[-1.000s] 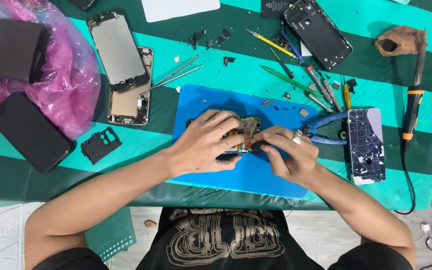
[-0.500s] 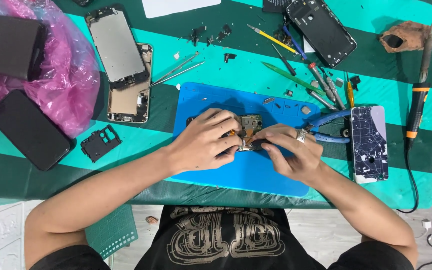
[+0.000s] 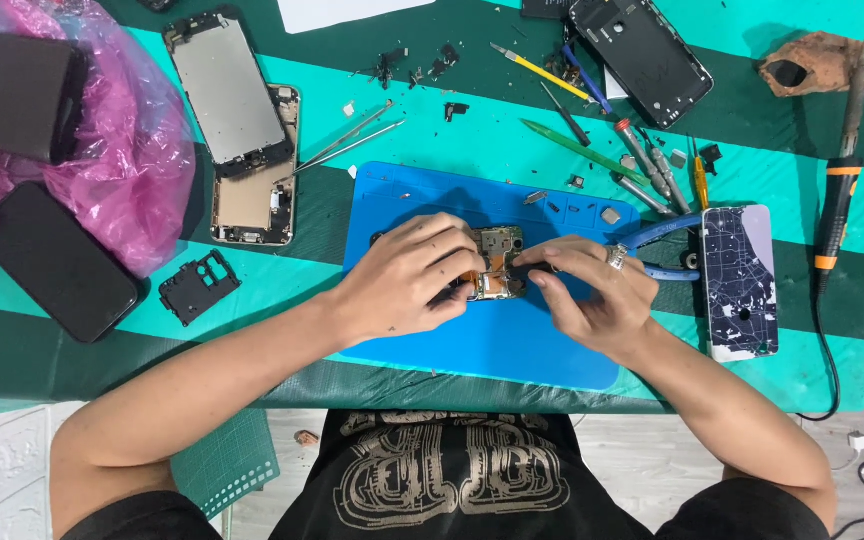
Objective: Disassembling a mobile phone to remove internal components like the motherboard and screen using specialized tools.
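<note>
Lying on a blue mat [image 3: 512, 345], a circuit board [image 3: 498, 262] is being pinched between the left hand [image 3: 407, 280] and right hand [image 3: 592, 295].

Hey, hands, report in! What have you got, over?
Left hand and right hand both gripping small circuit board over blue mat. Blue pliers beside right hand. Nothing blocking.
</note>
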